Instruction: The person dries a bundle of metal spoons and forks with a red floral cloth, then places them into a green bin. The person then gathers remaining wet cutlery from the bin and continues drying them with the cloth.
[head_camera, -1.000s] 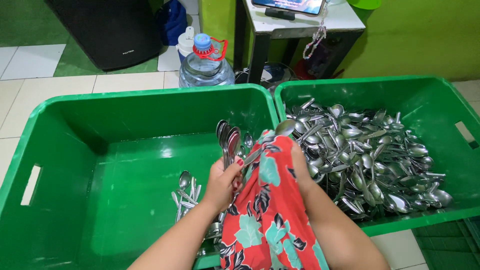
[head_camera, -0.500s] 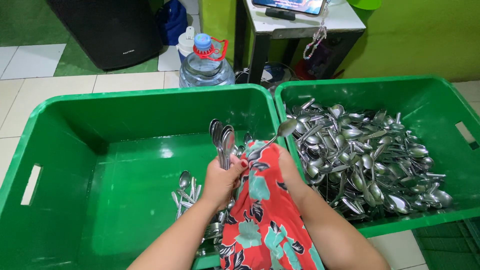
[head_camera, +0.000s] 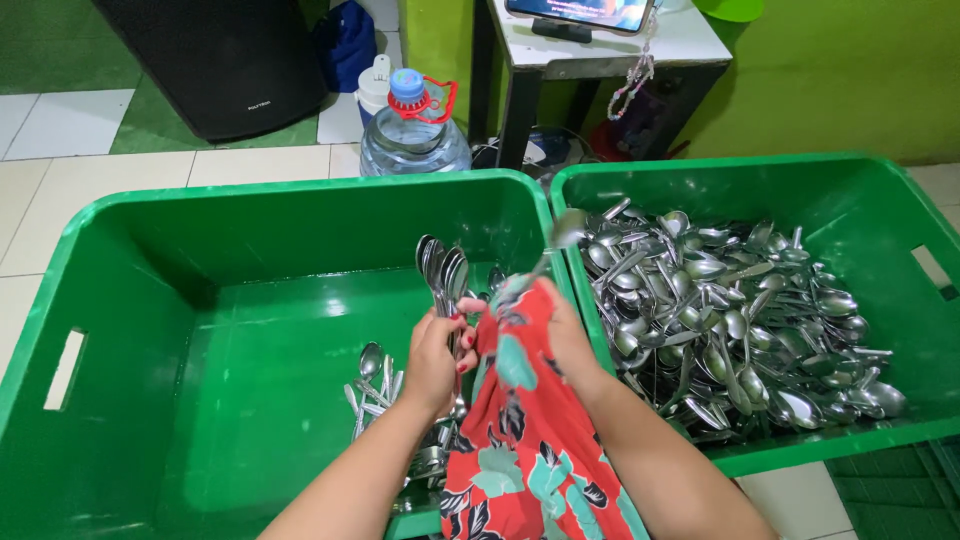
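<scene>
Fingers (head_camera: 462, 345) of left hand (head_camera: 436, 360) curled tight round a bunch of steel spoons (head_camera: 441, 272), bowls up, stacked close together, handles gripped low in the fist. Held above the near right part of the left green crate (head_camera: 120, 260), just beside the wall shared with its neighbour. Right hand (head_camera: 560, 335) mostly wrapped in a red cloth with teal and dark flower print (head_camera: 520, 440), fingers hidden under the fabric; closed through the cloth on the handle of a single spoon (head_camera: 566, 230), whose bowl sticks up over the divide between the crates. Cloth draping down from both hands across the forearms toward the bottom edge, touching the left thumb. Below the left hand, a small loose heap of spoons (head_camera: 380, 385) on the floor of the left crate, otherwise mostly bare green plastic with a slot handle at its left wall. Right green crate (head_camera: 880, 200) touching the left one, holding a big tangled pile of spoons (head_camera: 730, 320) spread across most of its floor. Beyond the crates, on pale tiled floor, a clear water jug with blue cap (head_camera: 412, 130), a black speaker cabinet (head_camera: 215, 60), and a small dark-legged table (head_camera: 600, 45) against a green wall.
</scene>
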